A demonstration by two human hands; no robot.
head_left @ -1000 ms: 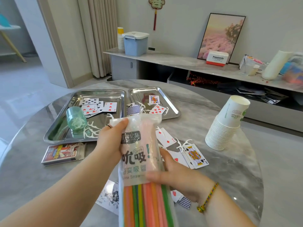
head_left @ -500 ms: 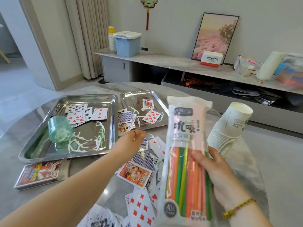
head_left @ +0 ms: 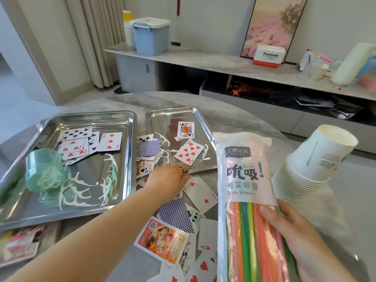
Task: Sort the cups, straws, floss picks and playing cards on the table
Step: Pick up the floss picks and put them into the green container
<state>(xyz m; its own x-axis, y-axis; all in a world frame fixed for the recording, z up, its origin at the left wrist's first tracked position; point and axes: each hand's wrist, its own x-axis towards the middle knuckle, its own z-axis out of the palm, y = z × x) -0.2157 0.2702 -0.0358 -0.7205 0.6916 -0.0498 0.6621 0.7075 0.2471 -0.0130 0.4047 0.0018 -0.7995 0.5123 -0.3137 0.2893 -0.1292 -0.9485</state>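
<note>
My right hand (head_left: 301,239) grips a bag of coloured straws (head_left: 247,200), held upright at the right. My left hand (head_left: 168,178) reaches over loose playing cards (head_left: 199,192) and touches the near edge of the small steel tray (head_left: 203,123); whether it grips the tray I cannot tell. That tray holds a few cards and floss picks. The large steel tray (head_left: 126,176) on the left holds cards, white floss picks (head_left: 81,190) and a tipped green floss container (head_left: 43,171). A stack of white paper cups (head_left: 311,163) leans at the right.
A card box (head_left: 18,245) lies at the near left edge of the round marble table (head_left: 234,123). An orange card (head_left: 162,241) lies among the scattered cards. Behind the table runs a low cabinet with a blue bin (head_left: 151,35) and a framed picture (head_left: 274,27).
My right hand has carried the straw bag from the middle to the right. My left hand let go of the bag and reached forward to the small tray's near edge.
</note>
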